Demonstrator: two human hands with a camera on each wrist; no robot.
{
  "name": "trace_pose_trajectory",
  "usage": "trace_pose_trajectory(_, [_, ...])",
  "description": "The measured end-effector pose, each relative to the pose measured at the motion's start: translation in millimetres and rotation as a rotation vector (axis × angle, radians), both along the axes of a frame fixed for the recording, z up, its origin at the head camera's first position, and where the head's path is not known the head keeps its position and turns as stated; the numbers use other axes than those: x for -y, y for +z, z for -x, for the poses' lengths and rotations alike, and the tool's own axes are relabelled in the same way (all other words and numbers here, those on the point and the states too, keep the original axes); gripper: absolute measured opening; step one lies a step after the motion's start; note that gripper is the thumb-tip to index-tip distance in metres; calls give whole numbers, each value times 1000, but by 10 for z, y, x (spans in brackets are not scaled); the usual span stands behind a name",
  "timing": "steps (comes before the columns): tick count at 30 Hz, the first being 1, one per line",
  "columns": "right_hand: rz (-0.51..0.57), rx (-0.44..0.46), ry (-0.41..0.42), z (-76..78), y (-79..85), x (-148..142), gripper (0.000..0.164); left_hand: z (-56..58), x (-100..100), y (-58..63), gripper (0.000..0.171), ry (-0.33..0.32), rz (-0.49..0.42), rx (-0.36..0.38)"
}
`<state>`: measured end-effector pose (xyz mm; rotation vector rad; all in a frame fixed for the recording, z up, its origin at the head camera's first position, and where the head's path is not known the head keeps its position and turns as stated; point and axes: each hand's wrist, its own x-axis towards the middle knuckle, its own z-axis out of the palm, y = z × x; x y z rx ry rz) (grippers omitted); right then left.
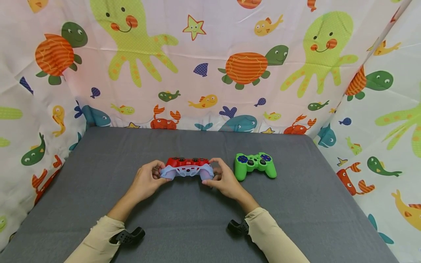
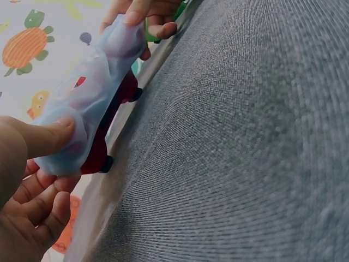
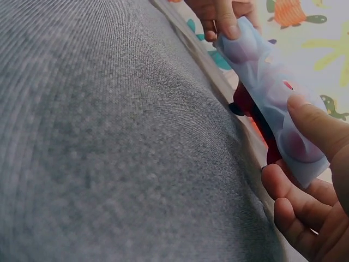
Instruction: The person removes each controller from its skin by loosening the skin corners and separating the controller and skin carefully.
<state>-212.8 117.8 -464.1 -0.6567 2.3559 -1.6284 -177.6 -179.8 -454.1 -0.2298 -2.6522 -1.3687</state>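
Observation:
Both hands hold a red game controller (image 1: 193, 162) partly covered by a pale blue, translucent silicone sleeve (image 1: 186, 170). My left hand (image 1: 147, 179) pinches the sleeved left grip, its thumb pressed on the sleeve in the left wrist view. At the other end my right hand (image 1: 227, 178) pinches the right grip between thumb and curled fingers. The sleeve wraps the grips and near side, while red shell and dark shoulder buttons (image 2: 107, 164) show past its edge. Through a small hole in the sleeve a bit of red shows in both wrist views.
A green controller (image 1: 251, 164) with dark blue buttons lies on the grey cloth-covered table (image 1: 197, 226), just right of the right hand. Behind and at both sides hangs a white curtain (image 1: 210, 47) printed with sea animals. Each wrist wears a black strap mount (image 1: 127, 236).

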Motion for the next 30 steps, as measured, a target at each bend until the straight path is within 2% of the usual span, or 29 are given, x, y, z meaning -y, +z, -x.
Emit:
trace_pose_trajectory(4, [-3, 9, -18, -7, -2, 1, 53, -2, -7, -11, 33, -7, 0, 9])
trace_pose_trajectory(12, [-48, -12, -42, 3, -1, 8, 42, -18, -19, -2, 34, -25, -2, 11])
trace_pose_trajectory(21, [-83, -64, -37, -11, 24, 7, 40, -25, -35, -13, 35, -50, 4, 34])
trace_pose_trajectory(30, [-92, -81, -39, -31, 58, 5, 37, -19, -20, -30, 36, -53, 11, 25])
